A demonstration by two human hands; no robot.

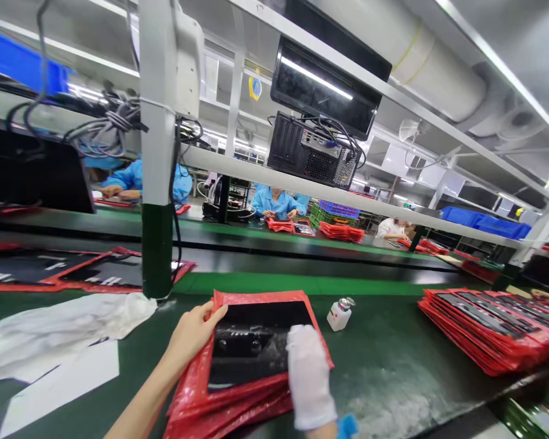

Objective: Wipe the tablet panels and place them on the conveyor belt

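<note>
Lying between left fingers (218,313) and gloved right fingers (298,339), black panel (251,356).

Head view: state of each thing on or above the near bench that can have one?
Left hand: bare, at panel's upper left corner
Right hand: white-gloved, over panel's right side
Black panel: flat, atop red sleeves
Red sleeves: stacked, uneven
Small white bottle: upright, lid unclear
White cloth: crumpled
Right-hand stack: piled, edges staggered
Upper monitor: screen dark
</note>
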